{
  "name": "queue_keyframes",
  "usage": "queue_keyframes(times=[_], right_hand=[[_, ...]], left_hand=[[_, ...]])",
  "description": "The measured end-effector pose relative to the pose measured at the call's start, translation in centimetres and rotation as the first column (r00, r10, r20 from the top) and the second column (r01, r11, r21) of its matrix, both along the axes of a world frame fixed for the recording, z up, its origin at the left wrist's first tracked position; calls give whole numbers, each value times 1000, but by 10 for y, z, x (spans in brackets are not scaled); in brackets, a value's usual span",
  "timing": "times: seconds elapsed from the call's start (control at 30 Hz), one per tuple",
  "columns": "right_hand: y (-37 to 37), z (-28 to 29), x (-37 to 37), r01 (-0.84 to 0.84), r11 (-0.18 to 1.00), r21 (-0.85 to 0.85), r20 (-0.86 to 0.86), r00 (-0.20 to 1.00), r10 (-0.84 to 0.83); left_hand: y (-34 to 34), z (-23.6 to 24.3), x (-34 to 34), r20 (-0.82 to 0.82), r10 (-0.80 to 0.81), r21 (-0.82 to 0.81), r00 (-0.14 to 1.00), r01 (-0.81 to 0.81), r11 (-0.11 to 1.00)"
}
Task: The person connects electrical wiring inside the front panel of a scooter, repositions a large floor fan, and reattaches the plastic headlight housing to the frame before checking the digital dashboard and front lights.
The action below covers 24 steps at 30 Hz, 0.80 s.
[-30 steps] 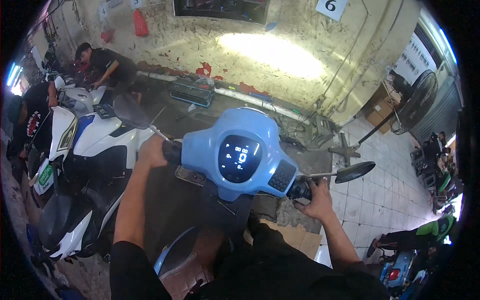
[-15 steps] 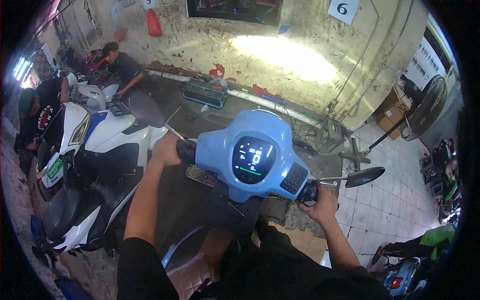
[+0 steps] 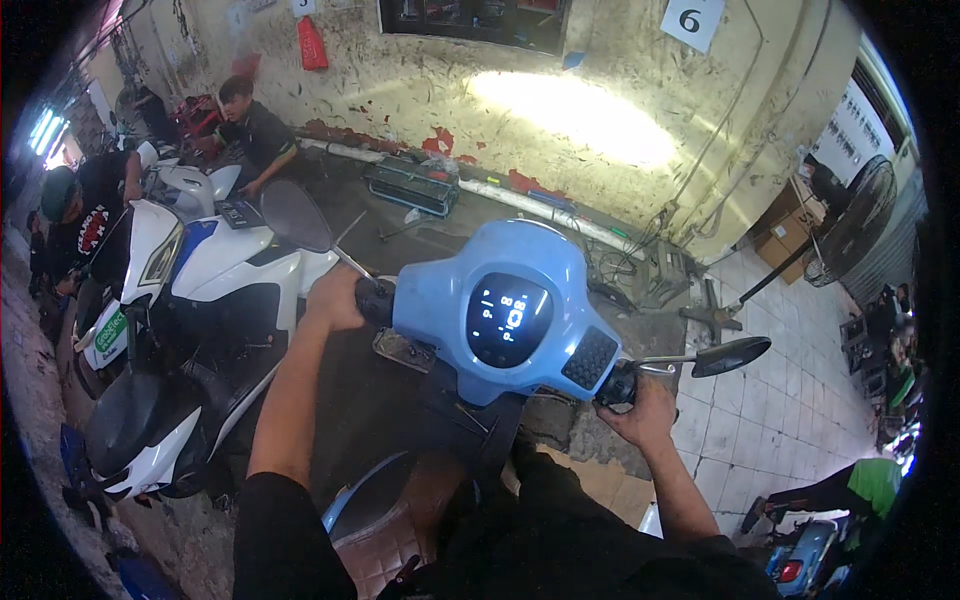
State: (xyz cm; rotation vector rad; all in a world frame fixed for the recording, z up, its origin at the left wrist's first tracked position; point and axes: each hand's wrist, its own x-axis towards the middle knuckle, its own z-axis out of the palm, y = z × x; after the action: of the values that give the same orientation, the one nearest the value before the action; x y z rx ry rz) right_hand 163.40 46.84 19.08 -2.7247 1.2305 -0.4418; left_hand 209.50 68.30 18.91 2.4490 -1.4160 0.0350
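Note:
A light-blue scooter handlebar cowl (image 3: 445, 295) fills the middle, with a lit dashboard display (image 3: 505, 325) and a dark textured pad (image 3: 585, 360). My left hand (image 3: 338, 297) is closed round the left grip, just below the stem of a mirror (image 3: 295, 215). My right hand (image 3: 642, 408) wraps round the right grip, below the other mirror (image 3: 730, 354). The scooter's brown quilted seat (image 3: 385, 550) is low in view, partly hidden by my body.
White scooters (image 3: 230, 300) stand left, with two co-workers (image 3: 250, 140) (image 3: 85, 215). A toolbox (image 3: 410, 190) and white pipe (image 3: 525, 210) lie along the wall. A fan (image 3: 850, 220) and cartons (image 3: 785, 235) are right. Another person (image 3: 870, 485) is at lower right.
The whole view has shifted rightward, with both my hands staying on the grips. The co-worker at the back has raised their head. The display's lit readout has changed slightly.

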Motion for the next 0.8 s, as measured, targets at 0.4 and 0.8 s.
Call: queue_keyframes(times=[0.4,0.8], right_hand=[[5,10,5,24,1000,11,-42,999,-23],[3,2,4,30,999,21,-8,1000,-30]], left_hand=[[2,0,3,-25,22,76,999,-20,997],[1,5,-1,-25,10,50,1000,-9,999]])
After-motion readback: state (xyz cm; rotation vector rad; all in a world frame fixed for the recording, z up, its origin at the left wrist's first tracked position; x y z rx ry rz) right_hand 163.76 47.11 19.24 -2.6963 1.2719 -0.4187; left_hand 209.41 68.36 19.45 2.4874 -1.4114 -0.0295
